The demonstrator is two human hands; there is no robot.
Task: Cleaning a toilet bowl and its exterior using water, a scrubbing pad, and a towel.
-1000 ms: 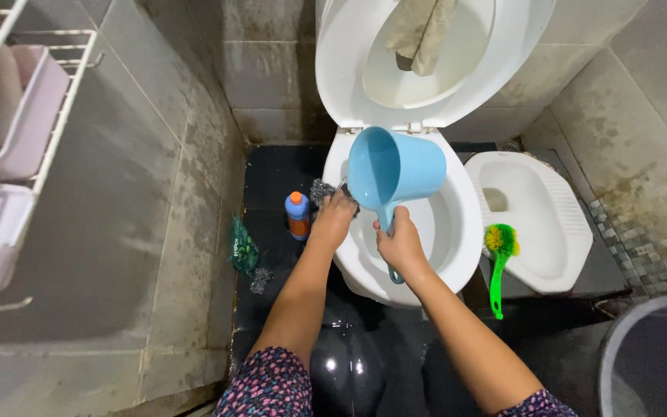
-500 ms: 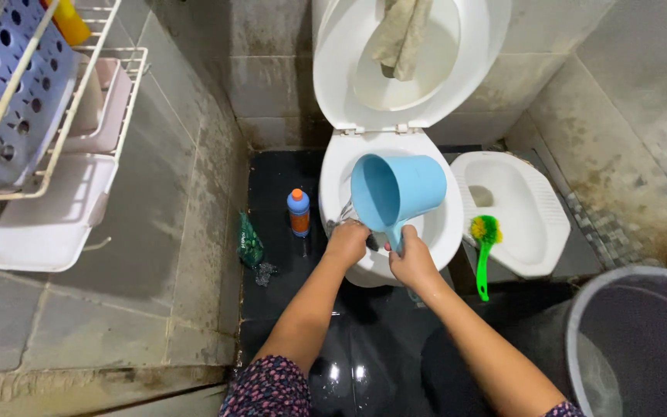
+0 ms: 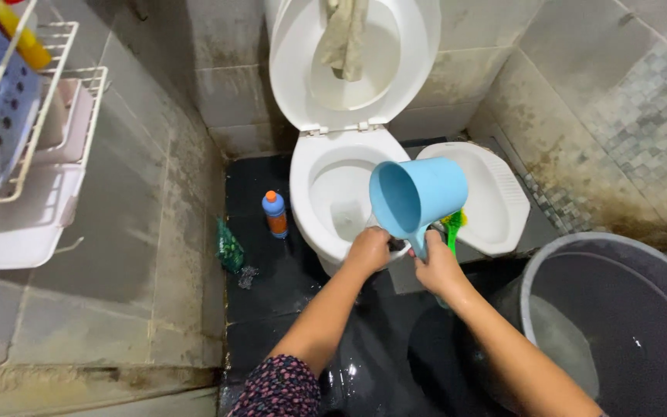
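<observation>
1. Dipper [image 3: 418, 197], light blue plastic, sits in your right hand [image 3: 438, 266]; that grip is closed around its handle, mouth tipped toward the toilet bowl [image 3: 333, 197].
2. Your left hand [image 3: 370, 249] is curled shut at the bowl's front rim on something dark; what it is, you cannot tell.
3. Both forearms reach forward, hands just beside each other.

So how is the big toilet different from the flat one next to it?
The sitting toilet stands tall off the floor and has a lid raised behind it; the squat toilet lies low on the floor with no lid. The left hand rests on the sitting toilet's rim, while nothing touches the squat toilet. Both are white with open bowls.
</observation>
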